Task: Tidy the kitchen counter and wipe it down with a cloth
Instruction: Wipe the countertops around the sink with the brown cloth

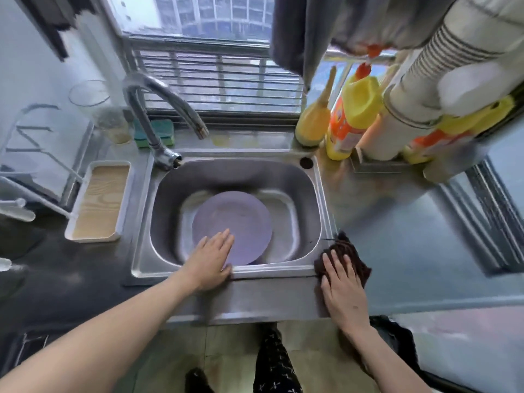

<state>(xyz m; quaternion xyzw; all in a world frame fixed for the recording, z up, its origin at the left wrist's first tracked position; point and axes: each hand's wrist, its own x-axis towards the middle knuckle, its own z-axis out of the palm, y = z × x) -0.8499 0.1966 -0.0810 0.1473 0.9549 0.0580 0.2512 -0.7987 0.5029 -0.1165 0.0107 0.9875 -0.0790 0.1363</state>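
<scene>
While the left hand (pixel 211 260) rests open-fingered on the sink (pixel 320 199) rim, the right hand (pixel 341 287) presses flat on the soft, limp cloth (pixel 347 249) at the tabletop (pixel 411 251) edge, best handled under the palm, nothing clasped

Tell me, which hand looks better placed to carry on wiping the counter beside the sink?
The right hand, probably. It lies flat on the dark cloth at the sink's front right corner, with counter stretching beyond. The left hand rests cloth-free on the sink's front rim, over the purple plate.
</scene>
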